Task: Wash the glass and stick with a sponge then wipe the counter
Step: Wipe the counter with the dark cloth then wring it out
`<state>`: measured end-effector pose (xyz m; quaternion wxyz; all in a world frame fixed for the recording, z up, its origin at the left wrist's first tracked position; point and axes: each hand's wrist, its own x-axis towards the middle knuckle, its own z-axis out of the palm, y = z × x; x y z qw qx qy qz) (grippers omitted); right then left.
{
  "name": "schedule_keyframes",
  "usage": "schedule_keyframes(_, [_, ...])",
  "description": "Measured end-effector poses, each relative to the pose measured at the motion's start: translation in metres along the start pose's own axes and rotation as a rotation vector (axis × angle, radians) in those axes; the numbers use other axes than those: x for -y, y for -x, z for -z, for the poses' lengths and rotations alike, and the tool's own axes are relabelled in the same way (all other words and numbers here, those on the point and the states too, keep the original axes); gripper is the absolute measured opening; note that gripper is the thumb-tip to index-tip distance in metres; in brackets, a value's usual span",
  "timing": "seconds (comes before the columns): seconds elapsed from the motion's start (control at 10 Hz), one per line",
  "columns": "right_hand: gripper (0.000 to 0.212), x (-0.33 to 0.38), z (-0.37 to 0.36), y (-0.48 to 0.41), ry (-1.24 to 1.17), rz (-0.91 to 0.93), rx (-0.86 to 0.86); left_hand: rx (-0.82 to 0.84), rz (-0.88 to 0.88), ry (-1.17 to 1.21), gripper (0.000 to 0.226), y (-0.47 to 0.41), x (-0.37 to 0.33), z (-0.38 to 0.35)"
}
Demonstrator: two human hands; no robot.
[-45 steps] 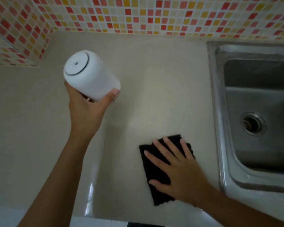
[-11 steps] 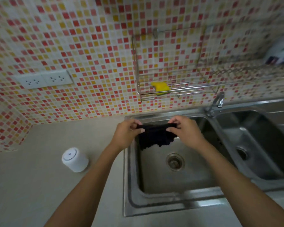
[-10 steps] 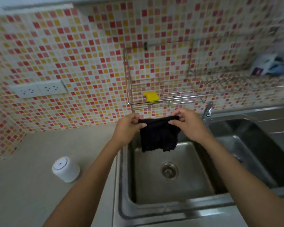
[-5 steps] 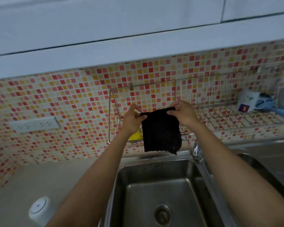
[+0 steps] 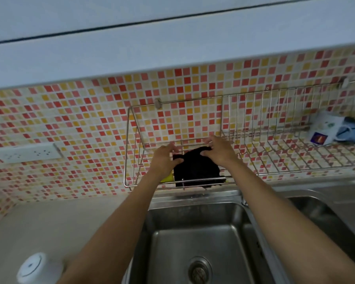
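A black cloth (image 5: pixel 195 171) lies draped over the front rail of the wall-mounted wire rack (image 5: pixel 131 144) above the sink. My left hand (image 5: pixel 164 158) pinches its left top corner and my right hand (image 5: pixel 218 151) holds its right top edge, both reaching into the rack. A yellow sponge (image 5: pixel 168 178) peeks out under my left wrist, beside the cloth. A white cup (image 5: pixel 36 268) stands upside down on the beige counter (image 5: pixel 59 220) at the lower left. No stick is visible.
A steel sink basin (image 5: pixel 195 242) with its drain (image 5: pixel 199 270) lies below my arms, and a second basin (image 5: pixel 324 218) sits to the right. A white mug (image 5: pixel 324 130) lies on the rack's right section. A wall socket (image 5: pixel 27 153) is at the left.
Both hands have carried the black cloth up from over the sink and laid it in the wire rack. The view has tilted upward, so the white cup now sits near the bottom edge.
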<state>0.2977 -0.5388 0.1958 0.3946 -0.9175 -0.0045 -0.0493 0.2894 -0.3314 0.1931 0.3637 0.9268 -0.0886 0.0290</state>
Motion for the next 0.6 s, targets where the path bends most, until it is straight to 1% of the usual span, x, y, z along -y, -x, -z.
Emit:
schedule_keyframes(0.1, [0.071,0.009,-0.005,0.018,0.129,0.174,0.087,0.141,-0.123,-0.31,0.055,-0.001,0.004,-0.003])
schedule_keyframes(0.2, [0.073,0.011,-0.015,0.029,0.322,0.214,0.346,0.259,-0.152,-0.339,0.054,-0.001,0.004,-0.008])
schedule_keyframes(0.3, [0.064,0.01,-0.019,0.026,0.465,0.133,0.421,0.218,-0.169,-0.352,0.051,0.001,0.008,-0.007])
schedule_keyframes(0.4, [0.057,0.013,-0.018,0.028,0.546,0.105,0.453,0.063,-0.141,-0.462,0.038,0.01,0.002,-0.002])
schedule_keyframes(0.5, [0.054,0.017,-0.016,0.031,0.522,0.055,0.457,-0.022,-0.006,-0.409,0.036,0.017,0.001,0.004])
schedule_keyframes(0.6, [0.046,0.019,-0.012,0.051,0.451,0.133,0.126,-0.086,0.002,-0.451,0.046,0.038,0.007,0.004])
